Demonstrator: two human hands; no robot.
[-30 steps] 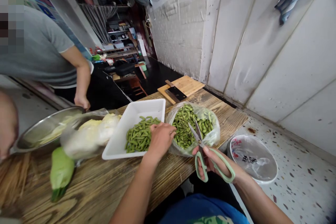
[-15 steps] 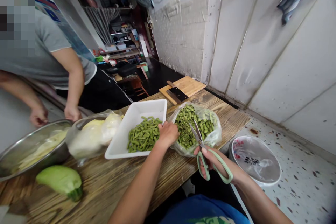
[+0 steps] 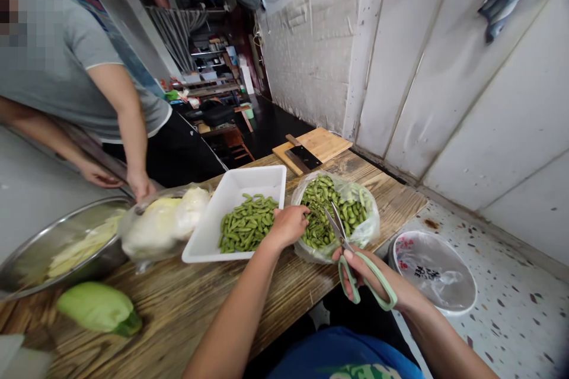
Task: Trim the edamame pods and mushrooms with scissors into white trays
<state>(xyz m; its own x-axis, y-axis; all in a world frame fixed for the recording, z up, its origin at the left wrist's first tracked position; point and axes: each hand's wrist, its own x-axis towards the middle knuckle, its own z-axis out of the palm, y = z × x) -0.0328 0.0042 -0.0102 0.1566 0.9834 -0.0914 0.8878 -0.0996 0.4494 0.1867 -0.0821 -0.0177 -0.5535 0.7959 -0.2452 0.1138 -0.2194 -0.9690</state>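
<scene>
My right hand [image 3: 373,278] grips green-handled scissors [image 3: 355,260], blades apart and pointing up over a clear plastic bag of green bean pods [image 3: 335,210]. My left hand [image 3: 288,224] reaches into the bag's left edge, fingers curled on something I cannot make out. Left of the bag stands a white rectangular tray [image 3: 208,237] with a heap of cut pods [image 3: 249,224]. Everything rests on a wooden table [image 3: 186,308].
Another person in a grey shirt [image 3: 66,65] stands at the far left, hands by a metal bowl [image 3: 26,260]. A bagged pale cabbage [image 3: 162,225] and a green gourd [image 3: 95,308] lie on the table. Behind are a chopping board with a cleaver [image 3: 304,154]; a lined bin [image 3: 433,275] sits on the floor.
My left hand has shifted slightly right into the bag. The other person has set the bowl down, and the gourd now lies flat near the table's front left.
</scene>
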